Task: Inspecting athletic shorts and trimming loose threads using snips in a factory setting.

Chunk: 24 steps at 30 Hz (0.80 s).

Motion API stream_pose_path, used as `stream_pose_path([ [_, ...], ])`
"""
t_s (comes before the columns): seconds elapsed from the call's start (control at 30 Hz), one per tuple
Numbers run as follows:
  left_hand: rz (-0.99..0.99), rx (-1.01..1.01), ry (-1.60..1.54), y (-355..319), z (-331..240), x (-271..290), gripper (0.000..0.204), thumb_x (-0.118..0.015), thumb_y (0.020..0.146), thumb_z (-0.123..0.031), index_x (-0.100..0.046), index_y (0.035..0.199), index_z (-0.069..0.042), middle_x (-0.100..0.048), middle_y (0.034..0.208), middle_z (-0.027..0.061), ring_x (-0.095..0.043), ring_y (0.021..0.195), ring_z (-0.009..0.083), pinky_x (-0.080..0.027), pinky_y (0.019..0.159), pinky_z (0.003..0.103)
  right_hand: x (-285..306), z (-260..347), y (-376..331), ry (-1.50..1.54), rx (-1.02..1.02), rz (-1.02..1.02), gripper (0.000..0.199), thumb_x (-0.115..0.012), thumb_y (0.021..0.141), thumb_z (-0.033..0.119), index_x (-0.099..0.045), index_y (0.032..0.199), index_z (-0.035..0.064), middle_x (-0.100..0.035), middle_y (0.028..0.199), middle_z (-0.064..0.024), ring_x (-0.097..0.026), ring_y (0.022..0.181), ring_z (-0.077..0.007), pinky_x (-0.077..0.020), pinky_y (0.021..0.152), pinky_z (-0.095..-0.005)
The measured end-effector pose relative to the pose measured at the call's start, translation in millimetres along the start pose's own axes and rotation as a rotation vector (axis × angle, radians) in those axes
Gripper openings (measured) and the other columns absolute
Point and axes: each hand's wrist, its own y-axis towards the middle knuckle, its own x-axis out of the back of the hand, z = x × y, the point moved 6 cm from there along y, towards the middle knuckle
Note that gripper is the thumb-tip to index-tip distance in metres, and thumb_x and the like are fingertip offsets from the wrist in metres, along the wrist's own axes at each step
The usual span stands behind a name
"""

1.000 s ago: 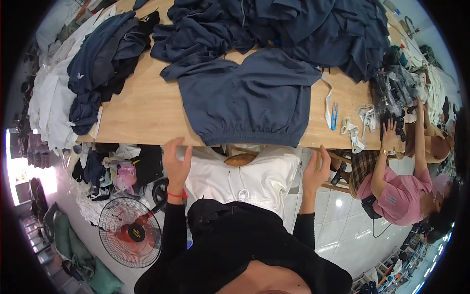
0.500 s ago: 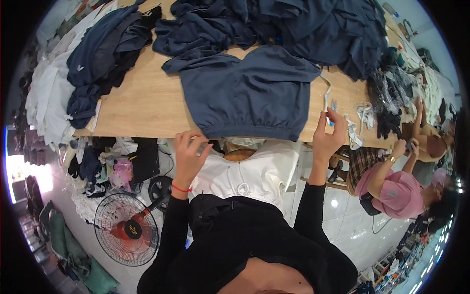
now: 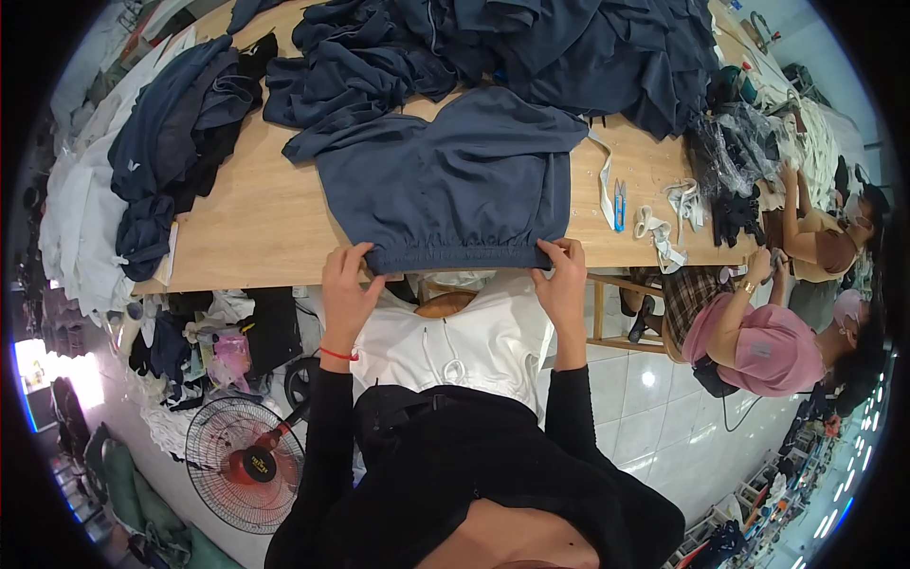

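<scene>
Dark blue pants (image 3: 445,180) lie flat on the wooden table, their gathered elastic waistband along the near edge. At the left end of the waistband my left hand (image 3: 347,289) pinches the fabric between thumb and fingers. My right hand (image 3: 565,280) grips the opposite end the same way, so the waistband runs straight between both hands. To the right of the pants lies a narrow white tape (image 3: 604,180), its upper end near the fabric. Blue-handled thread snips (image 3: 620,209) rest beside the tape.
Heaped dark blue garments (image 3: 569,57) cover the table's far side. Dark and white clothes (image 3: 81,190) hang at the left. Pale fabric strips (image 3: 664,237) lie right of the snips. A fan (image 3: 251,465) stands at lower left; two co-workers sit at the right, one in a pink shirt (image 3: 749,346).
My right hand has let go of the white tape and moved left onto the waistband's right end. My left hand has closed on the left end. The tape now lies on the table.
</scene>
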Motion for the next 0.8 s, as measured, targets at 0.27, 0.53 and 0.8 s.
stream_pose_path([
  [0.27,0.076,0.006,-0.156,54,-26,6,0.043,-0.078,0.09,-0.003,-0.075,0.132,-0.005,-0.072,0.132,0.0212,-0.069,0.128,0.0398,-0.052,0.112,0.05,-5,-12,5,1.194,-0.612,-0.054,0.026,-0.071,0.106,-0.002,-0.08,0.13,-0.0041,-0.078,0.117,-0.0035,-0.068,0.091,-0.0081,-0.0542,0.08,-0.0249],
  [0.53,0.284,-0.426,0.165,50,-100,-55,0.034,-0.084,0.092,-0.015,-0.079,0.125,-0.008,-0.079,0.126,0.0125,-0.064,0.139,0.0319,-0.041,0.126,0.056,-8,45,32,1.304,-0.599,0.079,0.009,-0.072,0.108,0.003,-0.077,0.115,-0.0009,-0.076,0.101,0.0016,-0.062,0.081,-0.0038,-0.0466,0.071,-0.0209],
  [0.8,0.377,-0.14,-0.228,86,-96,-30,0.064,-0.095,0.087,-0.038,-0.071,0.137,-0.007,-0.078,0.123,0.013,-0.071,0.125,0.0349,-0.049,0.109,0.047,47,49,74,0.691,-0.405,0.112,0.025,-0.087,0.101,0.013,-0.073,0.084,0.0009,-0.062,0.076,0.0091,-0.048,0.069,-0.0021,-0.0363,0.061,-0.0252],
])
